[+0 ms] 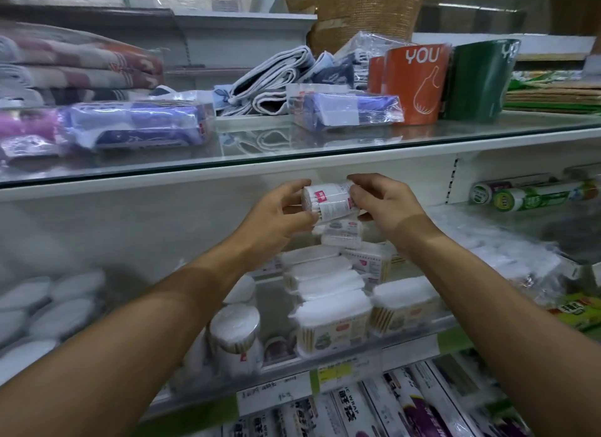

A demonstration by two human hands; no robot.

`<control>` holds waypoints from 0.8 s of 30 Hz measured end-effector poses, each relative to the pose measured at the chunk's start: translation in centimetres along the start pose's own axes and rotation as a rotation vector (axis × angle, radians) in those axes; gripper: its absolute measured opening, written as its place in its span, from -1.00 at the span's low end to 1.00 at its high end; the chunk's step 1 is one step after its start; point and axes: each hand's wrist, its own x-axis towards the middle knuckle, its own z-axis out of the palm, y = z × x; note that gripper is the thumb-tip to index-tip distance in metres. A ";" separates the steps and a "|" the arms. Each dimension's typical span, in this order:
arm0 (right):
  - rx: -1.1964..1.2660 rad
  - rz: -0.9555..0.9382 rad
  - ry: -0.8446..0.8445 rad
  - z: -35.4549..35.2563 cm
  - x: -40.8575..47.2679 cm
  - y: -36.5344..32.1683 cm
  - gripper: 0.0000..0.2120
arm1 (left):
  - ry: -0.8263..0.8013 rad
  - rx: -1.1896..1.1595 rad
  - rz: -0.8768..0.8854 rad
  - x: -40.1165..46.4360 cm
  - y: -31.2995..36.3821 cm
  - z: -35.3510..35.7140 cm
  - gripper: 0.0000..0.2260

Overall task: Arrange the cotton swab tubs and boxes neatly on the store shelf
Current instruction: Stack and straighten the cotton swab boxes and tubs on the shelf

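A: What are the hands doing?

B: Both grip one thing. The left hand and the right hand hold a small clear round tub of white cotton swabs with a red-and-white label, lying on its side in the air between them. The left fingers curl round its left end, thumb on top; the right fingers wrap its right end.

A: Where is that compared with the shelf?

B: In front of the white back panel, just under the glass-topped upper shelf. Directly below the hands sits another clear tub of swabs, perched on a stack.

A: What is in the stack?

B: Clear rectangular boxes of wooden-stemmed cotton swabs, running from under the hands towards the person, with one more such box below the right forearm. They rest on the clear middle shelf.

A: And on the left side?

B: Below the left forearm stands a tall clear cylinder tub of swabs, upright. Further left of that arm lie blurred white oval packs; I cannot tell what they are.

A: Anything above the hands?

B: Up and right, an orange paper-wrapped roll printed "YOU" beside a dark green one. Up and left, bagged purple cloths.
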 end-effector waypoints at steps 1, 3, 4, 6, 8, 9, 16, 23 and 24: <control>0.007 -0.006 -0.009 0.5 -0.1 -0.1 -0.70 | 0.009 -0.004 0.001 -0.3 0.0 -0.6 -0.47; 0.017 -0.026 -0.028 1.3 -0.2 -0.3 -0.71 | 0.026 -0.003 -0.001 -0.9 -0.1 -1.6 -0.47; 0.022 -0.036 -0.041 1.8 -0.3 -0.5 -0.72 | 0.035 -0.003 -0.005 -1.3 -0.2 -2.1 -0.47; 0.038 -0.046 -0.062 2.8 -0.4 -0.9 -0.73 | 0.054 -0.019 -0.018 -2.0 -0.3 -3.1 -0.47; 0.064 -0.055 -0.072 3.8 -0.6 -1.4 -0.72 | 0.077 -0.038 -0.020 -2.6 -0.4 -4.1 -0.49; 0.078 -0.057 -0.080 4.3 -0.7 -1.6 -0.73 | 0.088 -0.036 -0.021 -2.8 -0.5 -4.5 -0.50; 0.162 -0.052 -0.175 7.2 -0.9 -2.4 -0.81 | 0.121 -0.043 -0.051 -5.3 -0.5 -7.3 -0.53; 0.223 -0.091 -0.253 9.5 -1.1 -2.5 -0.70 | 0.152 -0.083 -0.053 -6.9 -0.8 -9.4 -0.48; 0.221 -0.101 -0.260 9.8 -1.1 -2.5 -0.67 | 0.156 -0.086 -0.051 -7.1 -0.8 -9.7 -0.47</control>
